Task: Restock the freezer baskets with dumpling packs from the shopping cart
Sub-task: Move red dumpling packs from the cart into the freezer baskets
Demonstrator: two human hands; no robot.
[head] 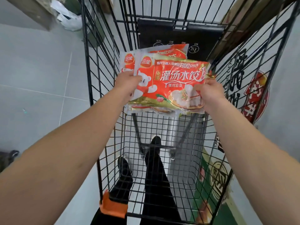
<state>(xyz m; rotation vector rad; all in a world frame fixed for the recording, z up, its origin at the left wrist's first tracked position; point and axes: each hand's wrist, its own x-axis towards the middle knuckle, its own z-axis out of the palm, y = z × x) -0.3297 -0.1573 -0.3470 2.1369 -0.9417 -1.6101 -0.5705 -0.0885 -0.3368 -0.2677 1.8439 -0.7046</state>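
I hold a stack of dumpling packs (168, 82) above the cart (162, 159), long axis crosswise; left hand (128, 83) pinches one short edge, right hand (209, 93) the other, equally near.

A pale grey tiled floor (40, 75) carries a crumpled white plastic bag (68, 17) near its far left edge. A small teal scrap (24, 110) lies on the tiles further left. Red-and-black printed floor graphics (254, 95) spread along the right edge.
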